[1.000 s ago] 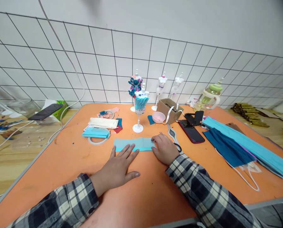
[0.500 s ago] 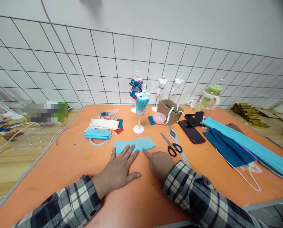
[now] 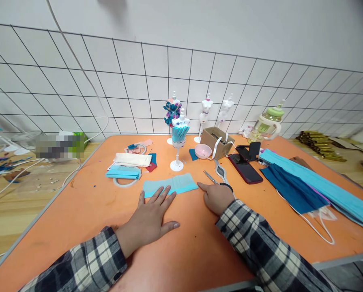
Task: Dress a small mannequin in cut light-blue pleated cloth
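A light blue strip of thin mask fabric (image 3: 181, 182) lies flat on the orange table, its lower edge folded into a darker blue band. Spread out flat, my left hand (image 3: 151, 219) presses its fingertips on the lower left part of this strip. My right hand (image 3: 219, 198) rests at the strip's right end. Its index finger is stretched out to the corner, while the other fingers curl under and are partly hidden. Behind that hand lie black-handled scissors (image 3: 210, 177), with their handles mostly covered. Neither hand holds anything that I can see.
Small dress-form stands, one dressed in blue pleats (image 3: 180, 134), stand at the back. Folded masks (image 3: 123, 172) lie left. To the right are a pink bowl (image 3: 203, 151), a cardboard box (image 3: 218, 142), a phone (image 3: 245, 168), a dark blue mask (image 3: 293, 188) and a bottle (image 3: 266, 125).
My right hand has slid right along the strip's lower edge to its right corner, now covering most of the scissor handles. My left hand stays on the strip.
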The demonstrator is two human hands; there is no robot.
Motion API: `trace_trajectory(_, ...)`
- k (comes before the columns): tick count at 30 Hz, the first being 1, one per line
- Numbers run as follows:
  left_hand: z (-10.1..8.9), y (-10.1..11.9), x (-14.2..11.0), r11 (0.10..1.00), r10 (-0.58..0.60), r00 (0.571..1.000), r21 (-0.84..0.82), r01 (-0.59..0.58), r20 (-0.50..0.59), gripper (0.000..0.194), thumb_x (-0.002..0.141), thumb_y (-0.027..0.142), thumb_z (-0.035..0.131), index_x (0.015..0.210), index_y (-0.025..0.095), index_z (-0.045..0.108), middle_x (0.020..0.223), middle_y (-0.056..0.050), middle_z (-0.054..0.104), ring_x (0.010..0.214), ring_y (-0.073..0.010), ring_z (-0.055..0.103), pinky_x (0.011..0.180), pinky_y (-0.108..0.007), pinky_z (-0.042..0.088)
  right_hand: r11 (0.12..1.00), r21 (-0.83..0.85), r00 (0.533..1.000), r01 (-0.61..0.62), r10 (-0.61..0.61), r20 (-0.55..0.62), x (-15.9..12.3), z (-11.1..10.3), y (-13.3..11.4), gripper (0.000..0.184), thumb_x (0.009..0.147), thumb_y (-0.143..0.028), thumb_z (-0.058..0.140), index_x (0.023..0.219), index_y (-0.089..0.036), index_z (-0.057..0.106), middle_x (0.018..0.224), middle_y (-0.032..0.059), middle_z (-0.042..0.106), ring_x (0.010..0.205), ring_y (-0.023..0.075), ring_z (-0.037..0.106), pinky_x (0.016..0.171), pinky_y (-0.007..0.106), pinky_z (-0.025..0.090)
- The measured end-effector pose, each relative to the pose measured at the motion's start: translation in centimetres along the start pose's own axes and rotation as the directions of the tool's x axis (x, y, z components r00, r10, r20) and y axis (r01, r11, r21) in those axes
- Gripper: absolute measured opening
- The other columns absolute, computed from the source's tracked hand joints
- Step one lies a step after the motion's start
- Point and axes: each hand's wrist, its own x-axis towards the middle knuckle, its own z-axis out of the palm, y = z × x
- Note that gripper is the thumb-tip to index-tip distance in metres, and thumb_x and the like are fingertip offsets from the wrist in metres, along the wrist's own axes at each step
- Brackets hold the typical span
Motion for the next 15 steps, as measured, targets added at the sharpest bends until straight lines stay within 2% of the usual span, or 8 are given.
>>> trace_trajectory(2,0.1,-0.2,-0.1,1.000,0.014,1.000,-0.002,-0.014,-0.021,0.091,0.089,0.080,0.034,0.160,0.024,0.024,0.167,-0.014,0.017,0.153,-0.0421,0.018,0.110,-0.083,0.007,0.997,0.078,0.997,0.022,-0.016,-0.075,0.2,-0.1,0.5,0.050,0.095,-0.020,0.043,0.144,-0.022,0.055,0.107,0.0141,0.073,0.097,0.0270,0.069,0.084,0.040,0.051)
trace_trajectory(4,0.1,-0.5,-0.2,0.999,0.046,0.998,0.000,-0.046,-0.046,0.089,0.090,0.079,0.035,0.159,0.025,0.026,0.167,-0.015,0.022,0.152,-0.0427,0.021,0.110,-0.082,0.006,0.983,0.159,0.988,0.095,-0.074,-0.136,0.5,-0.2,0.8,0.047,0.096,-0.026,0.050,0.142,-0.019,0.054,0.115,0.0116,0.070,0.109,0.0237,0.064,0.096,0.038,0.048)
trace_trajectory(7,0.0,-1.1,-0.4,0.995,0.097,0.993,0.013,-0.097,-0.061,0.087,0.090,0.078,0.036,0.159,0.026,0.028,0.166,-0.015,0.026,0.151,-0.0424,0.025,0.111,-0.081,0.004,0.941,0.252,0.968,0.225,-0.185,-0.171,0.9,0.2,0.9,0.030,0.089,-0.031,0.066,0.117,-0.022,0.068,0.112,0.0060,0.068,0.113,0.0203,0.060,0.104,0.036,0.043)
trace_trajectory(10,-0.1,-1.5,-0.4,0.993,0.121,0.990,0.027,-0.119,-0.068,0.087,0.089,0.078,0.039,0.158,0.026,0.030,0.165,-0.015,0.026,0.150,-0.0421,0.027,0.113,-0.079,0.003,0.908,0.315,0.958,0.275,-0.231,-0.169,1.1,0.6,0.8,0.011,0.084,-0.027,0.073,0.093,-0.021,0.071,0.106,0.0042,0.067,0.106,0.0196,0.061,0.100,0.037,0.045)
trace_trajectory(15,-0.1,-1.9,-0.3,0.986,0.161,0.984,0.057,-0.157,-0.074,0.088,0.089,0.078,0.040,0.158,0.024,0.033,0.165,-0.016,0.027,0.151,-0.0410,0.027,0.118,-0.073,0.007,0.884,0.389,0.966,0.258,-0.227,-0.126,1.0,0.7,0.3,0.003,0.085,-0.019,0.067,0.087,-0.019,0.068,0.094,0.0016,0.070,0.094,0.0166,0.062,0.087,0.032,0.046)
